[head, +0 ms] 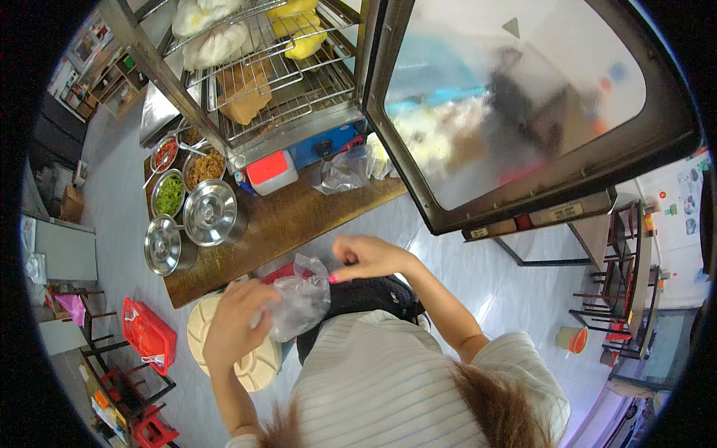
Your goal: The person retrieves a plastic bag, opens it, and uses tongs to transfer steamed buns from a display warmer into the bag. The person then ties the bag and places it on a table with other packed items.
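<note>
A clear plastic bag [297,307] hangs crumpled in front of my body. My left hand [238,316], slightly blurred, has its fingers and thumb around the bag's left side. To the bag's upper right is my right hand [372,259], its thumb spread from curled fingers and nothing visible between them. Its thumb tip is close to the bag's edge; I cannot tell whether they touch. Ahead of me stands a steamer cabinet with wire racks [280,89]. White buns [215,47], yellow buns [305,42] and a brown item [245,92] sit on the racks.
The cabinet's fogged glass door [448,162] swings out at right. Along the wooden table [269,229] are steel lids [210,213], a bowl of chopped greens [168,193], a red-and-white container [273,172] and plastic bags [343,171]. A beige segmented stool [255,372] and red basket [148,336] stand below.
</note>
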`<state>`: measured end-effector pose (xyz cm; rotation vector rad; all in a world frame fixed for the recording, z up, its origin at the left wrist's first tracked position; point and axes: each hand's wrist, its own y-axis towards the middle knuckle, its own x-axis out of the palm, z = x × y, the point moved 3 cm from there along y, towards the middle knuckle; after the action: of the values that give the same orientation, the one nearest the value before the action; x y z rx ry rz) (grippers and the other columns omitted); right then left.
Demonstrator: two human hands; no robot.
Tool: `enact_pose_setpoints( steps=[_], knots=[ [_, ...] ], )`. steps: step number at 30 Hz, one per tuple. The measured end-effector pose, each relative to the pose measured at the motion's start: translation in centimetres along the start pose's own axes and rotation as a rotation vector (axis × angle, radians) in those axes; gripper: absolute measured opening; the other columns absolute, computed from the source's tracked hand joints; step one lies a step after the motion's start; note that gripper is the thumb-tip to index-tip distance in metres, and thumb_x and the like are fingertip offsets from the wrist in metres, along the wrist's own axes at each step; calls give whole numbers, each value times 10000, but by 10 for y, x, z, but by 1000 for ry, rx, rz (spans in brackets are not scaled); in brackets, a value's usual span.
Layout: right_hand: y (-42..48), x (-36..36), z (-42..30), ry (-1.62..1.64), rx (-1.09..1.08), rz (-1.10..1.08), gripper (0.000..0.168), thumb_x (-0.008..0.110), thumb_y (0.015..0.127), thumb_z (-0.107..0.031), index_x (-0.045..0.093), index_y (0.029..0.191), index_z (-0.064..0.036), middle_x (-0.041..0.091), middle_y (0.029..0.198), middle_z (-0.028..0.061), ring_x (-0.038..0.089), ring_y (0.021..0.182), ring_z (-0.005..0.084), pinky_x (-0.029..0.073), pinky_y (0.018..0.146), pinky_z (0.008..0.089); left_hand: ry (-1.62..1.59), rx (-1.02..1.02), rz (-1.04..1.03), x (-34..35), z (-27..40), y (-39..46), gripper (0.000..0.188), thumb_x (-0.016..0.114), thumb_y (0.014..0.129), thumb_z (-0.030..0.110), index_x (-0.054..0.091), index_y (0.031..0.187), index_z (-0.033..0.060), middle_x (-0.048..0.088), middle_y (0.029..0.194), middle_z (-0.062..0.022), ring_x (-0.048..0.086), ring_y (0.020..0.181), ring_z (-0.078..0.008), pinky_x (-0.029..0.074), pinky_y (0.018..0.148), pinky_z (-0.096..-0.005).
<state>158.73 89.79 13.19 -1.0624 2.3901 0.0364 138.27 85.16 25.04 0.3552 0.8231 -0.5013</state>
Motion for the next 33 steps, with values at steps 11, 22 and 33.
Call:
enact_pose_setpoints(
  steps=[11, 22, 33],
  knots=[
    [68, 105, 37, 591, 81, -437, 270, 585, 652, -106, 491, 890, -22, 537, 710, 62, 526, 626, 130, 422, 493, 244, 30, 48, -177, 18, 17, -29, 249, 601, 608, 112, 523, 844, 103, 500, 610, -69, 494, 605, -227, 372, 530, -315],
    [-38, -24, -177, -122, -1112, 612, 100, 492, 698, -82, 501, 791, -49, 524, 845, 55, 516, 741, 197, 422, 657, 311, 789, -624, 790, -35, 85, -145, 376, 607, 673, 191, 473, 991, 42, 553, 822, -120, 534, 777, -239, 417, 693, -327],
    [-122, 61, 126, 355, -337, -354, 65, 451, 670, 13, 422, 690, -41, 475, 586, 44, 486, 540, 151, 377, 481, 275, 16, -1120, 327, 276, 67, -98, 263, 462, 782, 289, 481, 910, 60, 495, 462, -112, 497, 473, -331, 386, 502, -416]
  ],
)
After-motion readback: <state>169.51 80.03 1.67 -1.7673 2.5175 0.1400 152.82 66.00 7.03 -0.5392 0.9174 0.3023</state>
